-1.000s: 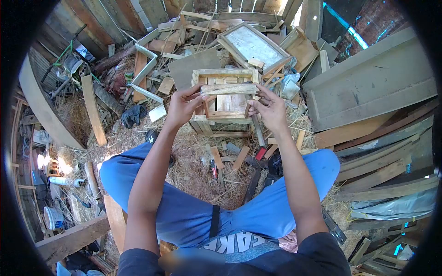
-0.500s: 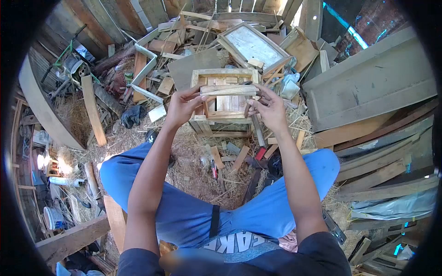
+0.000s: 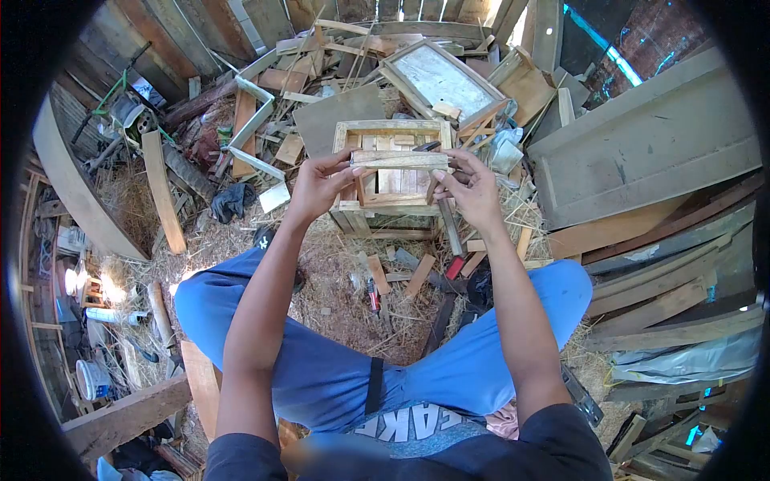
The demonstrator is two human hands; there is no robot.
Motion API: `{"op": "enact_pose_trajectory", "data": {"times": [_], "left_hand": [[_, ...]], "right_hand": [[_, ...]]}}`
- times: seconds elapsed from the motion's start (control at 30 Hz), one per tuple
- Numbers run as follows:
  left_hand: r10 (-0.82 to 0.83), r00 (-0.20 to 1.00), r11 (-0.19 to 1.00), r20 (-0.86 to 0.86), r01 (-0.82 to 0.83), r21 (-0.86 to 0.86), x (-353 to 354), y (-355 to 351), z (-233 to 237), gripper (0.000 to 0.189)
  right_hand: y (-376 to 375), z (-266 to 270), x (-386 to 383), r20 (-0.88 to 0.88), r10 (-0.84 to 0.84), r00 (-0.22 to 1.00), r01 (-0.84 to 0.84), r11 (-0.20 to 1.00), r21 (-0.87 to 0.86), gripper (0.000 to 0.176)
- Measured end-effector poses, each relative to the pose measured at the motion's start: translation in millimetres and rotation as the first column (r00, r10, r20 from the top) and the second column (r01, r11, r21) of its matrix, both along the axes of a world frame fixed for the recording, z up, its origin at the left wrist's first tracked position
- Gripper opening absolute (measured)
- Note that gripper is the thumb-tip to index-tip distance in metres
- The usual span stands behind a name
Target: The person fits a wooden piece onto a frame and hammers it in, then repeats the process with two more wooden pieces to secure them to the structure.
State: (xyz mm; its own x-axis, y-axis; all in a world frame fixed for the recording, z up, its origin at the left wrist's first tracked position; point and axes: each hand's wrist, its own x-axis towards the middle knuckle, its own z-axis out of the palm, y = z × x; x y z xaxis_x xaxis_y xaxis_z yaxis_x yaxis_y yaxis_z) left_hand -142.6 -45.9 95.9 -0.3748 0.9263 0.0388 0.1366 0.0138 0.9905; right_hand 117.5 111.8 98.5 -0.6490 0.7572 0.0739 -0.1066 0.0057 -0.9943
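My left hand (image 3: 325,184) pinches the left end of a small wooden frame (image 3: 399,160). At its right end my right hand (image 3: 469,184) is closed on it. Its top bar faces me, and short side pieces run down from the ends. Below and behind it stands a larger open wooden box frame (image 3: 393,127) with pale boards inside. A dark tool head (image 3: 427,147) shows just behind the bar near my right fingers. A bar-like handle (image 3: 451,228) slants down below that hand; whether the two join is hidden.
Scrap wood and a framed panel (image 3: 441,76) are piled behind the box. On the straw-covered floor lie a red-and-black tool (image 3: 374,297), wood offcuts (image 3: 419,275) and a red object (image 3: 455,267). A large grey panel (image 3: 642,144) leans at right, above stacked boards (image 3: 658,313).
The small wooden frame has tilted and shifted slightly right in my hands. More of the dark tool head shows behind its bar. Both hands keep their hold.
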Motion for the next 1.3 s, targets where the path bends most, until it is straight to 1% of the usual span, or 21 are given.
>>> {"op": "enact_pose_trajectory", "data": {"times": [0.03, 0.1, 0.2, 0.3, 0.4, 0.5, 0.63, 0.7, 0.73, 0.8, 1.03, 1.1, 1.23, 1.3], "left_hand": [[0.001, 1.0, 1.0, 0.001, -0.001, 0.0, 1, 0, -1, 0.053], [0.014, 1.0, 0.997, 0.019, -0.016, 0.077, 2, 2, -3, 0.049], [0.024, 1.0, 0.998, -0.012, -0.023, 0.05, 2, 1, -1, 0.049], [0.001, 1.0, 1.0, -0.014, -0.001, 0.006, 4, -1, 7, 0.051], [-0.003, 1.0, 0.999, 0.012, 0.003, -0.039, 0, -1, 4, 0.051], [0.018, 0.998, 1.0, 0.059, -0.018, -0.01, -1, 0, -2, 0.052], [0.015, 0.997, 1.0, 0.074, -0.017, 0.02, 0, 0, -3, 0.054], [0.007, 0.998, 0.999, -0.068, -0.004, 0.035, 1, -1, -1, 0.055], [0.006, 0.998, 0.999, -0.068, -0.003, 0.034, 0, 0, -3, 0.055], [-0.009, 1.0, 0.998, -0.015, 0.01, 0.056, -3, 2, -7, 0.056], [-0.001, 0.999, 0.998, -0.053, 0.004, 0.062, 2, 0, 0, 0.053], [0.009, 1.0, 0.997, -0.029, -0.007, 0.08, 3, 0, 1, 0.052], [0.0, 0.999, 0.997, -0.032, 0.003, 0.082, 0, 1, -3, 0.05], [-0.018, 1.0, 0.995, 0.007, 0.017, 0.096, 1, 1, -1, 0.049]], "right_hand": [[0, 0, 0, -0.001, 0.009, 1.0, -0.009, 1.0, 0.004, 0.041], [0, 0, 1, -0.001, 0.019, 1.0, -0.019, 1.0, 0.008, 0.041], [0, 1, 1, -0.023, 0.024, 0.999, -0.024, 1.0, -0.002, 0.04], [2, 0, 1, -0.031, 0.022, 0.999, -0.022, 1.0, -0.007, 0.04], [4, -1, 2, -0.017, 0.032, 0.999, -0.033, 0.999, -0.02, 0.04], [6, -2, 3, -0.026, 0.05, 0.998, -0.051, 0.998, -0.024, 0.039], [7, -2, 3, -0.021, 0.05, 0.999, -0.051, 0.998, -0.043, 0.038], [8, -1, 3, -0.018, 0.046, 0.999, -0.047, 0.998, -0.042, 0.037], [9, -1, 3, -0.012, 0.052, 0.999, -0.053, 0.997, -0.052, 0.036], [10, 0, 3, -0.009, 0.057, 0.998, -0.057, 0.996, -0.064, 0.036], [10, -1, 2, -0.018, 0.074, 0.997, -0.075, 0.996, -0.048, 0.034], [10, -1, 3, -0.018, 0.074, 0.997, -0.075, 0.996, -0.044, 0.034], [11, -2, 2, -0.015, 0.078, 0.997, -0.079, 0.996, -0.048, 0.034], [11, -3, 2, -0.014, 0.079, 0.997, -0.08, 0.996, -0.049, 0.034]]}}
